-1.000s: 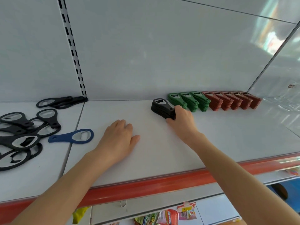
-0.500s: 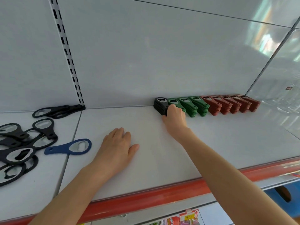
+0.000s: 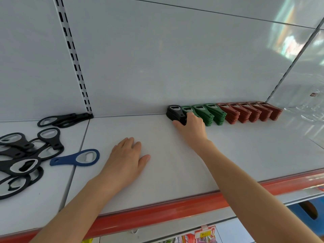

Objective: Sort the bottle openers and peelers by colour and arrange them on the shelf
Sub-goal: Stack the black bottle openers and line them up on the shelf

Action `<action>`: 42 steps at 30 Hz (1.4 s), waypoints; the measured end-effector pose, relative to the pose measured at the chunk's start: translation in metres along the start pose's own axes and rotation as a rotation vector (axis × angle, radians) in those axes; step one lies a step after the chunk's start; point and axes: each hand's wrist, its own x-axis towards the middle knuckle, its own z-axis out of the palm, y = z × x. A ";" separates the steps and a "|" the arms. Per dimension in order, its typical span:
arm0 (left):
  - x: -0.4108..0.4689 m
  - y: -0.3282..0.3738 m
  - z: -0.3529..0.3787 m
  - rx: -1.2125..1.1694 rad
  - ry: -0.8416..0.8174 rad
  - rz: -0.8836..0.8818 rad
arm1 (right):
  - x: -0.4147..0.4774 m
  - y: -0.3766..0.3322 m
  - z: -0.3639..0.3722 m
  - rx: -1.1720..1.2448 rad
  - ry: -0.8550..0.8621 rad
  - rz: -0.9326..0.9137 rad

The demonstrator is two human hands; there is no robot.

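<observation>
A stack of black openers (image 3: pixel 174 112) stands at the back of the white shelf (image 3: pixel 236 148), touching the green stacks (image 3: pixel 209 114). Red-brown stacks (image 3: pixel 249 112) continue the row to the right. My right hand (image 3: pixel 192 128) grips the near end of the black stack, fingers curled round it. My left hand (image 3: pixel 127 157) rests flat, palm down, on the shelf. A blue opener (image 3: pixel 77 157) lies just left of it. Several loose black openers (image 3: pixel 26 155) lie in a heap at the far left, and more black ones (image 3: pixel 63 119) lie by the back wall.
A slotted upright rail (image 3: pixel 75 58) runs up the back wall. The shelf's front edge carries a red strip (image 3: pixel 157 213). A clear divider (image 3: pixel 306 109) closes the right end. Packaged goods (image 3: pixel 198 236) hang below the shelf.
My right hand has pushed the black stack back and to the right until it meets the green stacks. The left hand has stayed flat on the shelf.
</observation>
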 end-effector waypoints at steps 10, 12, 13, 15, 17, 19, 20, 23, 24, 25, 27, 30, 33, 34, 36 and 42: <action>0.001 -0.001 0.002 -0.014 -0.009 0.005 | 0.001 0.003 0.001 -0.019 -0.012 -0.017; 0.002 -0.002 0.002 -0.009 0.001 0.010 | 0.001 0.003 0.002 -0.024 -0.030 -0.015; 0.002 -0.001 0.002 -0.011 0.007 0.014 | 0.001 0.002 0.002 -0.025 -0.033 -0.016; 0.002 -0.002 0.002 -0.017 0.008 0.014 | 0.000 0.001 0.003 -0.029 -0.034 -0.025; 0.001 -0.002 0.002 -0.019 0.011 0.010 | -0.001 -0.001 0.003 -0.034 -0.035 -0.031; 0.001 -0.002 0.003 -0.023 0.018 0.013 | -0.001 -0.002 0.004 -0.037 -0.034 -0.030; 0.001 -0.003 0.003 -0.023 0.021 0.015 | -0.001 -0.002 0.004 -0.038 -0.035 -0.025; 0.000 -0.002 0.003 -0.034 0.002 0.016 | 0.001 0.000 0.005 -0.030 -0.038 -0.016; 0.000 -0.002 0.002 -0.031 0.007 0.011 | 0.001 0.000 0.005 -0.031 -0.043 -0.018; -0.001 -0.002 0.001 -0.023 0.012 0.015 | 0.001 0.000 0.004 -0.034 -0.047 -0.022; -0.002 -0.001 0.000 -0.029 0.014 0.004 | 0.002 -0.001 0.002 -0.032 -0.066 -0.020; -0.003 0.000 -0.002 -0.032 -0.003 0.001 | 0.002 -0.001 -0.006 -0.016 -0.111 0.001; -0.002 0.000 -0.008 -0.034 -0.024 0.002 | -0.003 0.001 -0.022 -0.036 -0.107 -0.038; -0.003 -0.001 -0.010 -0.039 -0.017 -0.006 | -0.006 0.000 -0.029 -0.023 -0.094 -0.068; -0.003 -0.003 -0.017 -0.034 0.022 -0.008 | -0.015 -0.003 -0.042 0.015 -0.086 -0.133; -0.037 -0.021 -0.031 -0.114 0.298 -0.010 | -0.042 -0.034 -0.043 0.107 -0.249 -0.402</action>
